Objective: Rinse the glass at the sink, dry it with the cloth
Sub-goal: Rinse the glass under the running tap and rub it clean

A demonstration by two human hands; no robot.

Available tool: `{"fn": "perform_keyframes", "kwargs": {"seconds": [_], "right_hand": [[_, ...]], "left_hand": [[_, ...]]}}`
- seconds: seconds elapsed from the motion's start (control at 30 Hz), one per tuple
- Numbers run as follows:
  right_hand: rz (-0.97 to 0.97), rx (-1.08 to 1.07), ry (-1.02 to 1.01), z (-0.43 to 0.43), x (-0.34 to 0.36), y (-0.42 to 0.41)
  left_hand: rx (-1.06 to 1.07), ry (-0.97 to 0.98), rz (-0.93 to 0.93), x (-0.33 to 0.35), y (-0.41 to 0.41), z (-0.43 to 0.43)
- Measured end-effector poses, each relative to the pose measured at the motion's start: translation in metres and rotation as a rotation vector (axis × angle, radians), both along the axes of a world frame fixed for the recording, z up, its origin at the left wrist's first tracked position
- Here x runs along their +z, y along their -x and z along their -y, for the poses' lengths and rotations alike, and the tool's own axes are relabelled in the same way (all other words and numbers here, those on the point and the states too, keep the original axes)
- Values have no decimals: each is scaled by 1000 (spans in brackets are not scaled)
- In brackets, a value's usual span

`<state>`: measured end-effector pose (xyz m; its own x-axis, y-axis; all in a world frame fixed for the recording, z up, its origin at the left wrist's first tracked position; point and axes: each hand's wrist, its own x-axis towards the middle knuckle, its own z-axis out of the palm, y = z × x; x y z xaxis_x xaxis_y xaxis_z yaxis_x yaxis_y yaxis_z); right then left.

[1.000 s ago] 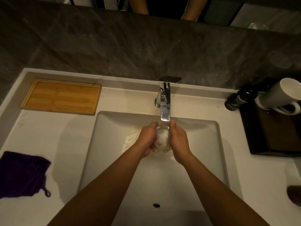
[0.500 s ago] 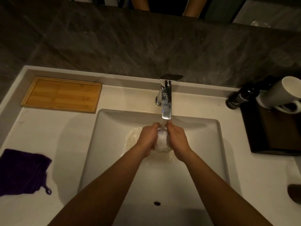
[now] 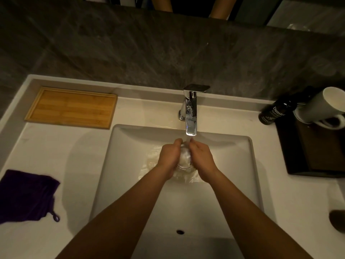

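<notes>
A clear glass (image 3: 184, 159) is held between both palms over the white sink basin (image 3: 233, 184), right under the chrome tap (image 3: 190, 113). Water runs from the spout into the glass and spills around it. My left hand (image 3: 169, 157) wraps its left side and my right hand (image 3: 201, 157) its right side, so most of the glass is hidden. The purple cloth (image 3: 26, 196) lies flat on the counter at the far left, away from both hands.
A bamboo tray (image 3: 71, 107) sits at the back left of the counter. At the right stand a dark bottle (image 3: 273, 112) and a white mug (image 3: 321, 107) on a dark tray (image 3: 317, 159). The overflow hole (image 3: 180, 232) is near the basin's front.
Both hands have stayed around the glass under the running tap, closing slightly tighter on it. The view has shifted a little; nothing else has moved.
</notes>
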<state>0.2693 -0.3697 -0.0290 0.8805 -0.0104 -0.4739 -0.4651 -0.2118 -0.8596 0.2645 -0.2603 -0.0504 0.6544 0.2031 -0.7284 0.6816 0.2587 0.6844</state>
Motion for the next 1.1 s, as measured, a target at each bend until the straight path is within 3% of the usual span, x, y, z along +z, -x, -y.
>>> {"fn": "perform_keyframes", "kwargs": {"seconds": [0.2,0.27,0.4,0.47,0.67,0.87,0.97,1.1], "right_hand": [[-83,-333,-178,-15,-3,10],[-83,-336,-149,-14,-4,10],[-102,-98,-32,-3,5,1],[-105,-63,-43,-2,6,-2],[-65,-275,-129,-15,-4,7],[-50,-59,-13,0,2,-4],[-47,-164,-74,-5,-2,0],[-72,-326,-140,-13,-5,7]], "left_hand": [[333,330,-29,-1,7,15],[300,313,-11,-5,10,15],[23,70,-2,-2,3,1],[13,51,-2,0,-2,-2],[320,381,-46,2,6,11],[160,227,-91,5,4,-4],[234,201,-61,3,-1,2],[284,413,-46,1,5,10]]}}
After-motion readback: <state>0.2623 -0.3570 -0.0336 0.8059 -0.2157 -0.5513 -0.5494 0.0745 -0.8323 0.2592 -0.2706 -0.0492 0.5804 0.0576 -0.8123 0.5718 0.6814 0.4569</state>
